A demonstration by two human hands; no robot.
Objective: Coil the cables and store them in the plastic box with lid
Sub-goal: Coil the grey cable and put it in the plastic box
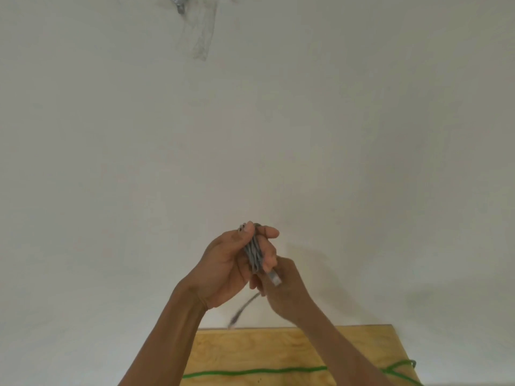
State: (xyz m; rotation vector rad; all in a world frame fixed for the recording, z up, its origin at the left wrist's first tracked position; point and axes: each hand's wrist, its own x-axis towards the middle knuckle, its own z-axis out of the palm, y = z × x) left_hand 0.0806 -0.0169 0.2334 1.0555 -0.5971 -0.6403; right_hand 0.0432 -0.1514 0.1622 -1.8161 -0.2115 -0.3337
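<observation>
Two bare hands are raised in front of a plain white wall (278, 121), above the far edge of a wooden desk (250, 349). The left hand (231, 266) holds one grey cable (255, 254), wound into a bundle of several loops, its fingers (269, 232) curled round the bundle and the thumb pressed against the near side. The right hand (287, 291) sits just beside and below the left, touching it, with its fingers closed on the same grey cable near one plug (275, 278), which sticks up between the two hands. A loose tail of the grey cable hangs from under the hands, blurred, and its second plug (232, 324) dangles just above the back edge of the desk. One green cable (250, 371) lies uncoiled on the desk, running across it from left to right and curling into a loop near the right edge. On the wall, near the top of the view, are one small metal fitting (178, 2) and one grey smear (202, 37) below it.
</observation>
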